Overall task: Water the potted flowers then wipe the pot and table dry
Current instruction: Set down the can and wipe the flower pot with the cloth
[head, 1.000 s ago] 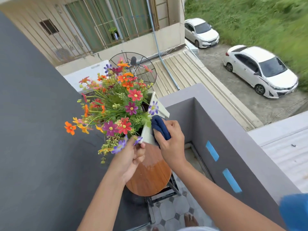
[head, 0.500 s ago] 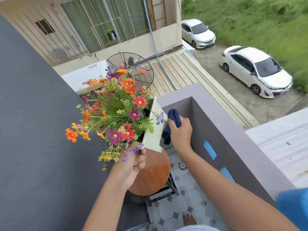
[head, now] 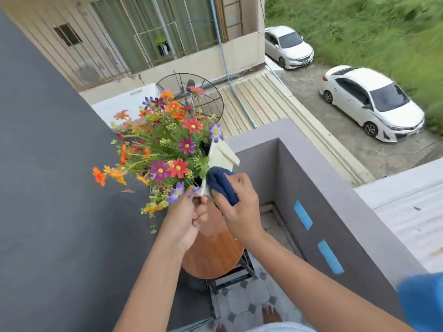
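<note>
Balcony corner, high up: dark grey wall (head: pixel 48 188) on the left, grey parapet (head: pixel 318 178) on the right with two blue tape strips (head: pixel 303 214) on its inner face, tiled floor (head: pixel 244 305) below. Beyond the parapet, a ribbed metal roof (head: pixel 263 101), a round wire dish (head: pixel 191 97) just behind the blooms, two white cars (head: pixel 371 101) parked by the grass. Round wooden table (head: pixel 213 255) on a black frame, tucked into the corner, its far part hidden behind both hands. White pot (head: pixel 221 156) held tilted above the table's far edge, full of mixed orange, red and purple flowers (head: pixel 165 149) that spill left and hide most of its rim. Left hand (head: pixel 185 219) closed around the pot's near lower corner, fingers curled under the hanging stems. Right hand (head: pixel 237 207) clenched on a dark blue cloth (head: pixel 221 184), pressing it against the pot's near side. Blue blur (head: pixel 422 300) at the lower right edge, too smeared to identify.
</note>
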`<state>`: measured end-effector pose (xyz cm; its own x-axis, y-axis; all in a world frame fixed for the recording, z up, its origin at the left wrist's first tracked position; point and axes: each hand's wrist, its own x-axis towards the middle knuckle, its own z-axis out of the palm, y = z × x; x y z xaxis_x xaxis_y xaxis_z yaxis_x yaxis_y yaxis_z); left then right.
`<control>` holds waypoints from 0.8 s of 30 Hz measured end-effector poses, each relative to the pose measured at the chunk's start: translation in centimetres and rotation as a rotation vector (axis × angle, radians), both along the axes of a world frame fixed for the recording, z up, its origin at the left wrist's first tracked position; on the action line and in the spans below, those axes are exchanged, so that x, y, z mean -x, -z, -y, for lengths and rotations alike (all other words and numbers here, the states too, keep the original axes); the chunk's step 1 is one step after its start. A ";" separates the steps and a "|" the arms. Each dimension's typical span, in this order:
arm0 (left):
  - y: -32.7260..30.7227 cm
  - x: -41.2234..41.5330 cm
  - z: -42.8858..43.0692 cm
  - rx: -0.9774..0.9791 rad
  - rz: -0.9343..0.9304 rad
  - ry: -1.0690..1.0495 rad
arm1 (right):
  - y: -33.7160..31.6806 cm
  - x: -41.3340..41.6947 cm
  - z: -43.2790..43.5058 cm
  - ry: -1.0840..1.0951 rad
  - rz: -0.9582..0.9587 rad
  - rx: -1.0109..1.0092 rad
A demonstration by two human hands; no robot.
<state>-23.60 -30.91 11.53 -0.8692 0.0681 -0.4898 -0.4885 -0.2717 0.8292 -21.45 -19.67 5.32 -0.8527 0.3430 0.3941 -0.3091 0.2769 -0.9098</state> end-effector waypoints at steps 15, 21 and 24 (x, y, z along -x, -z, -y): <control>-0.2 -1.7 -0.4 -0.039 -0.003 0.069 | -3.9 5.0 -1.7 0.198 -0.008 0.187; -0.2 -1.9 -0.6 -0.011 -0.054 0.067 | -0.3 6.5 -4.3 0.252 0.233 0.225; -0.2 -1.9 -0.4 0.053 -0.075 0.079 | 0.0 5.4 -3.9 0.219 0.211 0.227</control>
